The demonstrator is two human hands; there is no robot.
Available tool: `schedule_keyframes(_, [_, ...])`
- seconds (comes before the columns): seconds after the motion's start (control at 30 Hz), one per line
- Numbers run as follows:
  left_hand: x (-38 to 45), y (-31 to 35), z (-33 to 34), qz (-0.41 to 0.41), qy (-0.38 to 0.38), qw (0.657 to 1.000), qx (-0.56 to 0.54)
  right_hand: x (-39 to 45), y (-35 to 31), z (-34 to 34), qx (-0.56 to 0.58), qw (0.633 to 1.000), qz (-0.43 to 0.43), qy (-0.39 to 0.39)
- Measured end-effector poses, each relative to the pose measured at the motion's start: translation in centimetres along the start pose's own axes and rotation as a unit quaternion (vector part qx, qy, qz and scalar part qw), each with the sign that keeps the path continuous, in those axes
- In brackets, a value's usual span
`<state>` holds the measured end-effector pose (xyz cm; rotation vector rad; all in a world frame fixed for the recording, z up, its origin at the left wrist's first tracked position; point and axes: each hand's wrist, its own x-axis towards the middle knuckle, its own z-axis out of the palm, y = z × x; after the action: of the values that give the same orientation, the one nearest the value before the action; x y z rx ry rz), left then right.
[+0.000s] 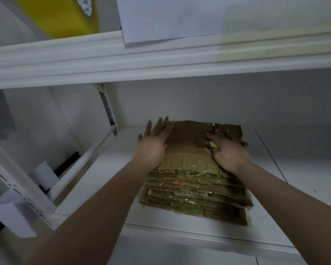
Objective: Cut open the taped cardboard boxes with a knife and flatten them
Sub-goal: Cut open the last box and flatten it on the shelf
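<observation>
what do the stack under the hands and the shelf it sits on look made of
The stack of flattened boxes looks like brown corrugated cardboard: layered, ragged edges show at its front, with glossy clear tape across them. The shelf looks like white painted or coated board, smooth and matte; whether metal or wood underneath cannot be told.

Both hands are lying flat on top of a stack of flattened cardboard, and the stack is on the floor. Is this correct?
Not quite. The head view shows the stack of flattened cardboard on a white shelf, not on the floor. The rest holds: the left hand and the right hand both lie flat on top of it, though something small and yellow shows under the right hand.
</observation>
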<state>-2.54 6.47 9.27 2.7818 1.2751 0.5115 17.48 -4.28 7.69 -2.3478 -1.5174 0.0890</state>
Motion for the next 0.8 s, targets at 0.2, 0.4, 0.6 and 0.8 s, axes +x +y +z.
schedule_keyframes(0.2, [2.3, 3.5, 0.0, -0.022, -0.074, 0.991, -0.106, 0.2, 0.8, 0.1, 0.032, 0.999, -0.015, 0.001])
schedule_keyframes(0.4, [0.1, 3.4, 4.7, -0.046, -0.029, 0.997, 0.056, 0.0, 2.6, 2.4, 0.099, 0.994, -0.047, 0.010])
schedule_keyframes(0.6, [0.1, 3.6, 4.4, -0.070, -0.048, 0.995, 0.047, 0.9, 3.4, 2.7, 0.077, 0.994, -0.077, -0.002])
schedule_keyframes(0.8, [0.4, 4.5, 4.5, -0.070, -0.050, 0.994, 0.068, 0.5, 3.8, 3.2, 0.078, 0.994, -0.075, 0.005])
